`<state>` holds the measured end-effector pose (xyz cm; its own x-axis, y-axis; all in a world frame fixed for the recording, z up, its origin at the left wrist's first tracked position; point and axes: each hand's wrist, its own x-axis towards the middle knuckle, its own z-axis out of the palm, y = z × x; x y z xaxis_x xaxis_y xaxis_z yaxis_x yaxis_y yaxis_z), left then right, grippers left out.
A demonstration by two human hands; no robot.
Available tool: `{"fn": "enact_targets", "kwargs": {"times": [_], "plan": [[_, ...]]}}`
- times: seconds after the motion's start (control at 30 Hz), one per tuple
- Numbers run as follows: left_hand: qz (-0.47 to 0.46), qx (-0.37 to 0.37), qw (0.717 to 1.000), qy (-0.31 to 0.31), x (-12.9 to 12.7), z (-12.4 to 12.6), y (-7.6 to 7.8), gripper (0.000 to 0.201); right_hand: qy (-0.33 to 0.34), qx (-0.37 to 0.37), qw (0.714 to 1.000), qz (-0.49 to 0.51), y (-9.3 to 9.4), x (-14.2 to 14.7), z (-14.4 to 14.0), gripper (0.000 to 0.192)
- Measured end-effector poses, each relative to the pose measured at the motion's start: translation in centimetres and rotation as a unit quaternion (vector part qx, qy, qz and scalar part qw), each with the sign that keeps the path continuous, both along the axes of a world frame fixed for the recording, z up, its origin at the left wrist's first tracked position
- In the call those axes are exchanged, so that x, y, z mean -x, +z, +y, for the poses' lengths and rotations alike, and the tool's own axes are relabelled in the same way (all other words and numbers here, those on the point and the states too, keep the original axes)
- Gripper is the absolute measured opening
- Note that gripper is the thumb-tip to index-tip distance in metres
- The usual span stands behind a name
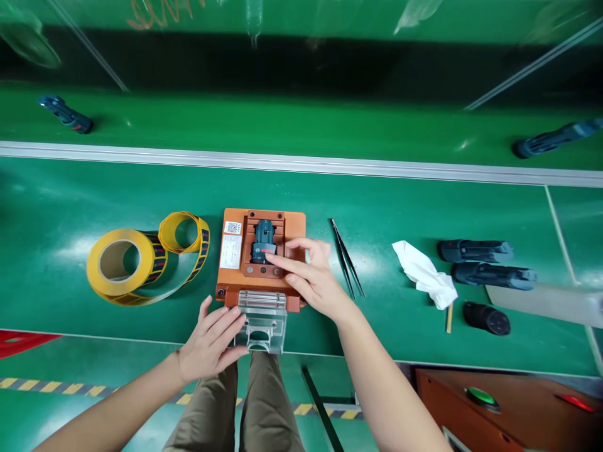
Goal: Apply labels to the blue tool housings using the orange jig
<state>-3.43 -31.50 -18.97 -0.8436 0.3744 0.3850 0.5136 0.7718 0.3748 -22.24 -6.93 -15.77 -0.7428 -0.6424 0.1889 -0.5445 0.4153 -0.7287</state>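
Note:
An orange-brown fixture [293, 225] lies on the green bench in front of me. In its recess sits a small dark blue, battery-like part [265, 233] with a black and red label on its lower half. My right hand [311, 274] reaches in from the right, its index fingertip on the label and its other fingers partly bent. At the front edge the fixture's clear plastic cover [276, 323] is swung down toward me. My left hand [211, 339] rests its outstretched fingers against the cover's left side, holding nothing.
A yellow label roll [97, 263] with a loose curled strip stands left. Black tweezers [346, 258] lie right of the fixture. Farther right are a crumpled white tissue [421, 271], several dark parts [492, 276] and a brown box [452, 402] with a green button. A metal rail [301, 162] runs behind.

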Motion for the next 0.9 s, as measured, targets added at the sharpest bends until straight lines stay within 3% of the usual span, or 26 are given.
{"fn": "enact_targets", "kwargs": {"times": [0.1,0.2,0.33,0.6,0.7,0.83,0.9], "plan": [[-0.003,0.003,0.999,0.042,0.5,0.3,-0.2,0.085,0.052,-0.011,0.998,-0.015,-1.0,1.0,-1.1,0.037],[-0.059,-0.041,0.995,0.064,1.1,0.5,-0.1,0.099,0.053,-0.018,0.998,-0.019,-2.4,1.5,-1.0,0.041],[-0.091,-0.071,0.992,0.053,1.6,0.4,0.0,0.100,0.046,-0.019,0.998,-0.037,-3.0,2.2,-1.1,0.041],[-0.095,-0.065,0.992,0.057,1.2,0.5,-0.2,0.100,0.048,-0.003,0.998,-0.041,-2.3,1.7,-1.4,0.039],[-0.090,-0.064,0.992,0.058,1.1,0.4,-0.3,0.100,0.008,-0.005,0.999,-0.053,-1.8,2.0,-2.0,0.037],[-0.089,-0.067,0.991,0.068,0.9,0.3,-0.5,0.098,-0.100,0.007,0.992,-0.079,-0.6,2.1,-3.4,0.036],[-0.091,-0.067,0.991,0.072,0.8,0.3,-0.6,0.097,-0.131,-0.027,0.988,-0.079,0.3,1.8,-4.5,0.049]]}}
